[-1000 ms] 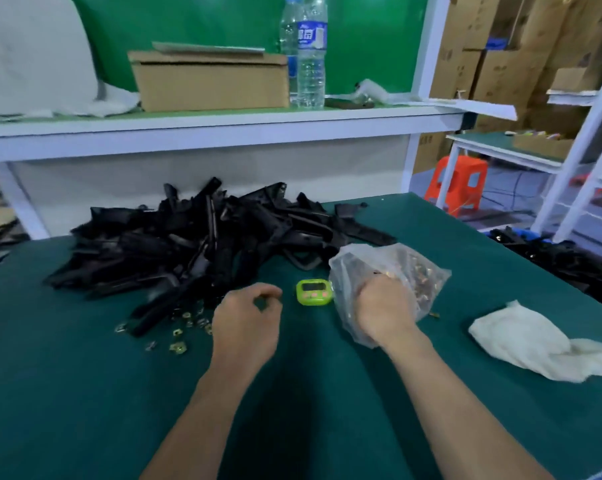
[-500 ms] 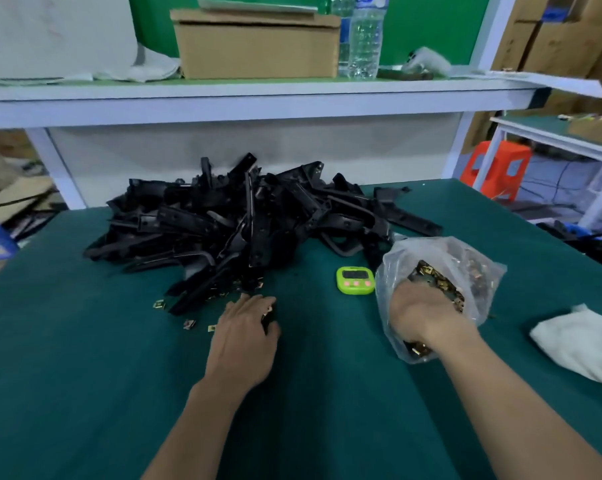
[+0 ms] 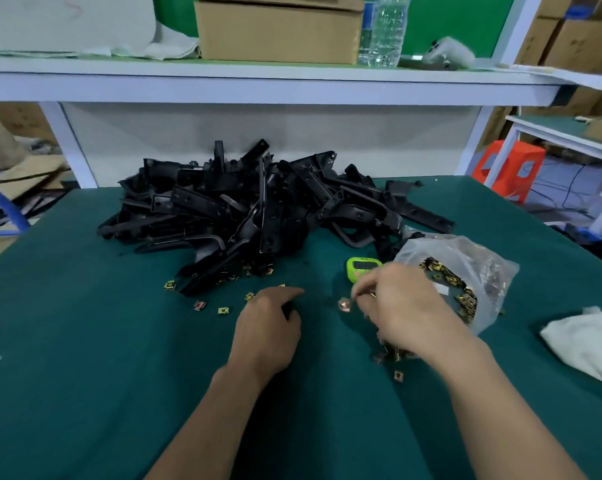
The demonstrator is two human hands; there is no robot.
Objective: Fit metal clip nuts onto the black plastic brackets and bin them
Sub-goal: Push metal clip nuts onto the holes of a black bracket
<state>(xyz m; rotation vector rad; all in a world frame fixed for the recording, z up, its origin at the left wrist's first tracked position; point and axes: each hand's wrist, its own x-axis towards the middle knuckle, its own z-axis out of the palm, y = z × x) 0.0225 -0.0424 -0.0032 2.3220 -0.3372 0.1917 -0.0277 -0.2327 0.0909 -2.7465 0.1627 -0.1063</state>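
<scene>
- Right hand (image 3: 403,306) fisted round small gold metal clip nuts (image 3: 395,355), beside clear plastic bag (image 3: 483,268).
- Left hand (image 3: 268,327) curled; contents unclear.
- Black plastic brackets (image 3: 258,209) piled behind: likely stiff, light; grab a straight arm.

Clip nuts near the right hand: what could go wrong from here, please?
1. Loose clip nuts lie on the mat below the right hand, which seems to pinch more. These may drop and scatter.
2. The plastic bag lies slumped with its mouth open toward that hand, so nuts could spill out.
3. Other loose nuts lie at the foot of the bracket pile. They may slide under it and be lost.
</scene>
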